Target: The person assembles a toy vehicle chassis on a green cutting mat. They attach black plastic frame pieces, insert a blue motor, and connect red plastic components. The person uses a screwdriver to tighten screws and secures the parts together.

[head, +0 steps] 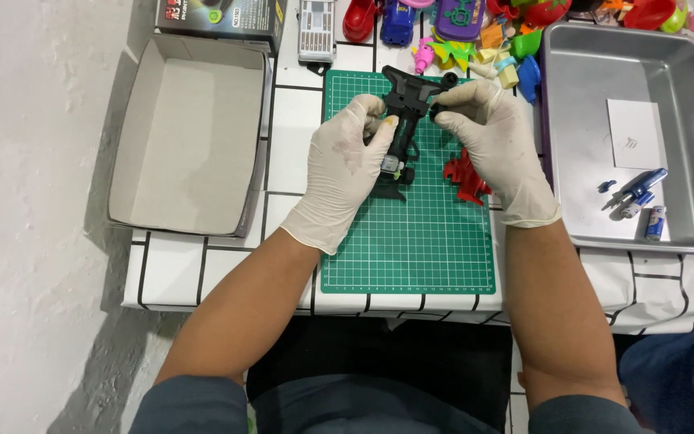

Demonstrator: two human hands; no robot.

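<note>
**Kid:** Black plastic toy part, that's what both hands have, right?

**Helper:** Yep. It sits up just above the green cutting mat, near the mat's top edge, abt in the middle btwn the two hands.

**Kid:** What's the left hand doing?

**Helper:** It's in a white glove, fingers curled shut on the left side of the black part, w/ the thumb near a small yellow-green bit. Prob holds it steady so it can't wobble.

**Kid:** And the right hand?

**Helper:** Gloved too. Its fingertips pinch the top right corner of the same part, by a round black knob. The rest of that hand is loose, not a fist.

**Kid:** Why hold it over the mat?

**Helper:** I think so small bits land on smth soft & easy to see, not on the white tiled tabletop.

**Kid:** What's the red thing?

**Helper:** A red plastic piece lies on the mat, partly hidden under the right hand. Close by, so easy to grab, I guess.

**Kid:** And the sides?

**Helper:** Open cardboard box on the left. Grey metal tray on the right w/ a white paper slip & little blue tools in it, kept together so they don't roll off. Bright toys are piled along the far edge.
</note>
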